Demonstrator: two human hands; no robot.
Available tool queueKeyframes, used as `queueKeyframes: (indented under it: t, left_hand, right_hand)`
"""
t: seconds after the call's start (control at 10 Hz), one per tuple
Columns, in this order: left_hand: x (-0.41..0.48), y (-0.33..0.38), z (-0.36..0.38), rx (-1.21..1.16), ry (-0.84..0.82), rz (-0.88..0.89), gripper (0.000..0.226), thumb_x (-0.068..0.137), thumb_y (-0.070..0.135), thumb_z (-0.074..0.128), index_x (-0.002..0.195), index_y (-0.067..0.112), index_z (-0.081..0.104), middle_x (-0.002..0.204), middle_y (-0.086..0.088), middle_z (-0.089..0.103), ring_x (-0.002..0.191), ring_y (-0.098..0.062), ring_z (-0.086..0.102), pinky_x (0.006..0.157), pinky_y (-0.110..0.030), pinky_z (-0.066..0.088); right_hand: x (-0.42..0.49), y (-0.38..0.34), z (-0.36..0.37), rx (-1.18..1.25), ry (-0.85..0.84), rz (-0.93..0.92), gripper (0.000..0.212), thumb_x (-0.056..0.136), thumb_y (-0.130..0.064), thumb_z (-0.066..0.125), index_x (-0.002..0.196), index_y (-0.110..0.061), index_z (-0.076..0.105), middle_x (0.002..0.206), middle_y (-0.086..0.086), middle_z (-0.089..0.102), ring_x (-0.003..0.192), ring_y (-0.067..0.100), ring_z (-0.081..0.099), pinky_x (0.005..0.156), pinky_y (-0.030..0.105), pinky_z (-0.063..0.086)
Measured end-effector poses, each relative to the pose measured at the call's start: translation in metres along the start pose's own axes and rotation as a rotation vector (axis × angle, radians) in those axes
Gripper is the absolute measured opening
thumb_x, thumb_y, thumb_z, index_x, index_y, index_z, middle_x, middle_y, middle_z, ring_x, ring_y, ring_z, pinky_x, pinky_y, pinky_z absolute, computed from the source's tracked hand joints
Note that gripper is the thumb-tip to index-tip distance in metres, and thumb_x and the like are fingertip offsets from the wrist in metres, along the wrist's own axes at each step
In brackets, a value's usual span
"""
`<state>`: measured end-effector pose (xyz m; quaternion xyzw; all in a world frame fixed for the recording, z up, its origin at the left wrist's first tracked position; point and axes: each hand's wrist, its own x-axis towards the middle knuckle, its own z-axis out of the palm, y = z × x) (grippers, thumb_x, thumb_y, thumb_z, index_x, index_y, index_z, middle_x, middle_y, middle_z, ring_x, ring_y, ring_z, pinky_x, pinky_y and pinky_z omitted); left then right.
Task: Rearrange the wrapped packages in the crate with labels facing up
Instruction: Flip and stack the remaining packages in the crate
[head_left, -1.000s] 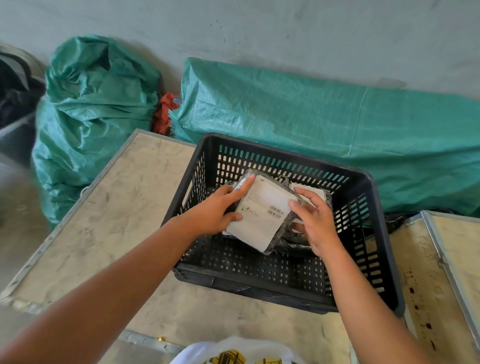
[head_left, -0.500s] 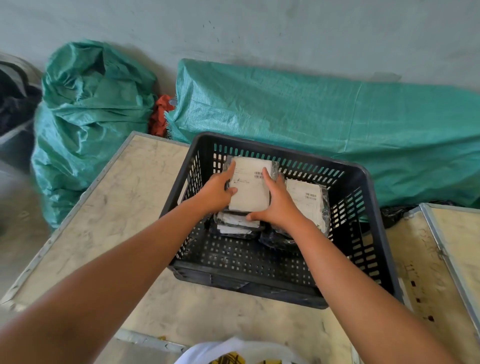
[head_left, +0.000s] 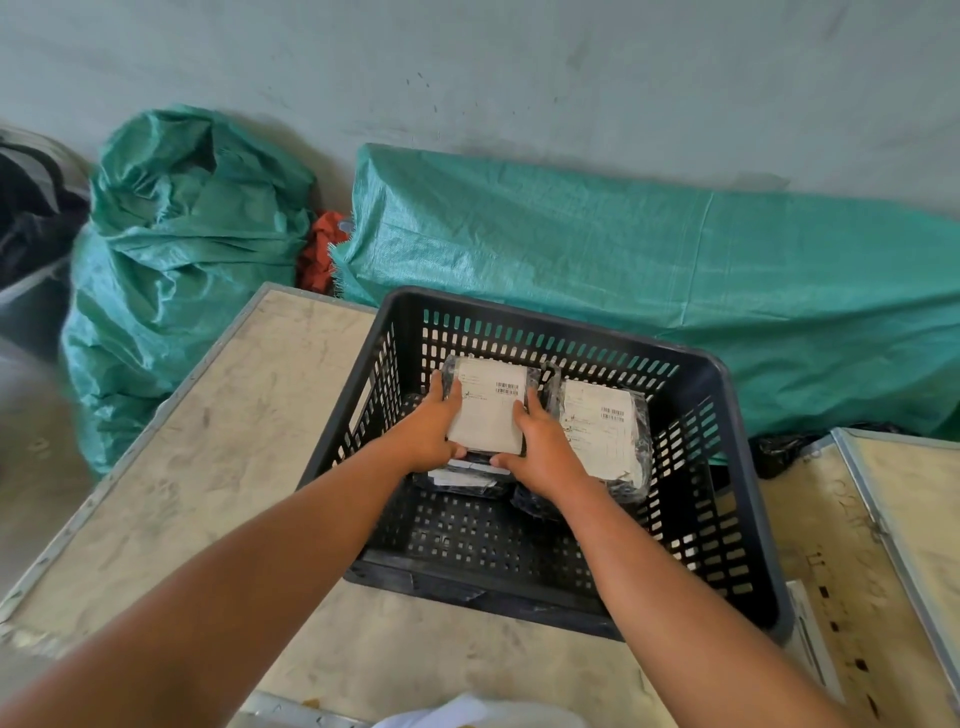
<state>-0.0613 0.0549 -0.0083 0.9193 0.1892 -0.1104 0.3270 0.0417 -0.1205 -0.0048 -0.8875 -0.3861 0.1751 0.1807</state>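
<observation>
A black slotted crate (head_left: 748, 519) stands on a worn beige table (head_left: 208, 467). Inside, at the far left, a wrapped package (head_left: 491, 402) lies label up on top of a stack of other packages (head_left: 462, 475). My left hand (head_left: 428, 434) grips its left edge and my right hand (head_left: 543, 449) grips its right edge. Beside it on the right lies a second wrapped package (head_left: 602, 434), its white label also facing up. The near half of the crate floor is bare.
Green woven sacks lie behind the table: a bulging one (head_left: 176, 270) at left, a long one (head_left: 649, 270) behind the crate. A red cloth (head_left: 324, 249) shows between them. A second beige panel with a metal rim (head_left: 893, 519) lies at right.
The package was held tilted above the crate's middle a second ago. Both hands carried it to the far left and laid it flat, label up, on the stack.
</observation>
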Motion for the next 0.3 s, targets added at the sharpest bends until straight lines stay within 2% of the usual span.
queueKeyframes:
  t: [0.1, 0.2, 0.3]
  left_hand:
    - [-0.004, 0.0, -0.005, -0.011, -0.006, 0.027, 0.121, 0.084, 0.025, 0.081, 0.16, 0.016, -0.013, 0.165, -0.013, -0.022, 0.15, -0.032, 0.02, 0.117, -0.037, 0.028]
    - [-0.004, 0.005, -0.013, -0.126, 0.117, 0.076, 0.109, 0.085, 0.04, 0.078, 0.163, 0.016, 0.006, 0.165, -0.008, 0.022, 0.14, -0.029, 0.041, 0.11, -0.039, 0.039]
    - [-0.006, 0.01, -0.016, -0.135, 0.38, 0.059, 0.069, 0.091, 0.035, 0.072, 0.15, 0.015, 0.043, 0.148, -0.005, 0.05, 0.129, -0.024, 0.052, 0.105, -0.037, 0.045]
  right_hand:
    - [-0.01, -0.007, -0.014, 0.104, -0.021, 0.032, 0.094, 0.081, -0.029, 0.087, 0.158, -0.007, 0.036, 0.17, 0.012, 0.016, 0.152, 0.031, 0.029, 0.121, 0.036, 0.025]
    - [-0.028, -0.015, -0.04, 0.329, 0.045, 0.051, 0.071, 0.084, -0.033, 0.084, 0.147, -0.018, 0.056, 0.158, 0.004, 0.046, 0.14, 0.022, 0.048, 0.117, 0.037, 0.038]
    - [-0.054, -0.031, -0.087, 0.509, 0.162, 0.029, 0.04, 0.09, -0.032, 0.077, 0.129, -0.03, 0.068, 0.139, -0.013, 0.063, 0.109, 0.001, 0.066, 0.1, 0.045, 0.057]
